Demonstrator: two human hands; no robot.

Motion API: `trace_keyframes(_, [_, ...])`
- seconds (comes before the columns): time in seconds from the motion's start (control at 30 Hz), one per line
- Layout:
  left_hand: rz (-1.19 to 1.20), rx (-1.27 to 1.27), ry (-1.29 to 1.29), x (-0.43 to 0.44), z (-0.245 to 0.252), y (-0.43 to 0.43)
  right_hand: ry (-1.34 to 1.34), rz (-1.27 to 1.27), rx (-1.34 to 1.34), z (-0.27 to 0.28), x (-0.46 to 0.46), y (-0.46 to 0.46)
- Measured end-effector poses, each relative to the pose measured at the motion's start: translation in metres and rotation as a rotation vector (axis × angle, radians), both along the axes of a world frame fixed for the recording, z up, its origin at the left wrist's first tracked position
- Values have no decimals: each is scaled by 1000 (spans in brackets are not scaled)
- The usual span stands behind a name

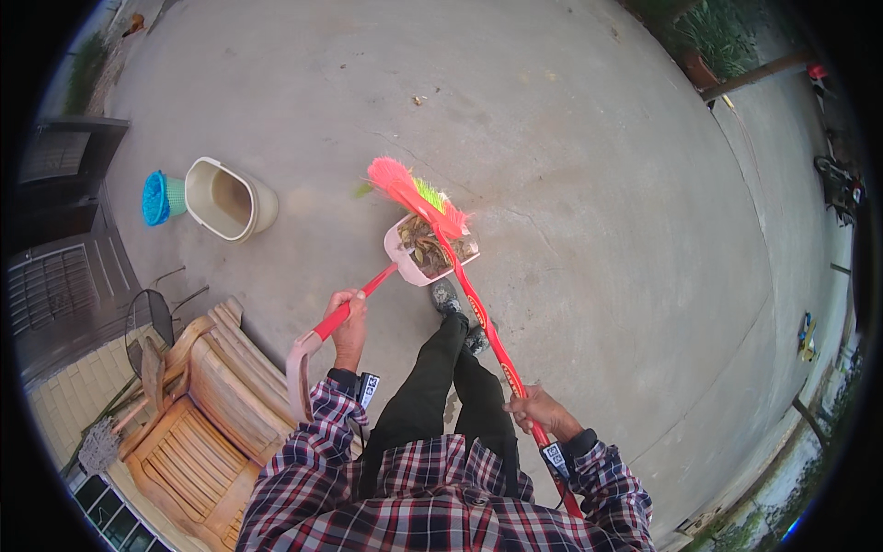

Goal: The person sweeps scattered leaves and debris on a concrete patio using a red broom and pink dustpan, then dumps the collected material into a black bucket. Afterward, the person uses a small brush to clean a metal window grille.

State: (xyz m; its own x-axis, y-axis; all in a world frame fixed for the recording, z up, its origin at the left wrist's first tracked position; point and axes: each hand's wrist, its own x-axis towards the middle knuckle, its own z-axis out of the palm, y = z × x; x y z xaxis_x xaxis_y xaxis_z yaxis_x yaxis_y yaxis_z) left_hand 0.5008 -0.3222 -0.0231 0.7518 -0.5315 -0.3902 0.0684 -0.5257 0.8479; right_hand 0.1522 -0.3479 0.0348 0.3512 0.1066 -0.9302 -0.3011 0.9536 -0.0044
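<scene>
My left hand (349, 324) grips the red handle of a pink long-handled dustpan (394, 250), whose pan lies in front of my shoes. Dry leaves and debris (422, 250) fill much of the pan. In my right hand (541, 410) is the red pole of a broom (476, 301). The broom's head, with pink and yellow-green bristles (392, 176), sits over the far part of the pan and partly hides the leaves. Whether the bristles touch the leaves I cannot tell.
An off-white plastic bin (265, 207) stands at the left beside a small green basket (176, 196) with a blue liner. A wooden slatted bench (234, 386) and a mop head (100, 447) are at lower left. Small debris (418, 101) lies on the concrete ahead. Potted plants (717, 41) are at upper right.
</scene>
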Motion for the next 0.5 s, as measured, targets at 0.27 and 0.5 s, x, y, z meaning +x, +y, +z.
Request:
trace_keyframes(0.27, [429,59,24,32,18,48,155,325,-604,-35,12,-177])
trace_keyframes(0.5, [581,-6,-50,65,14,58,203,318,-666,-118,108,-279])
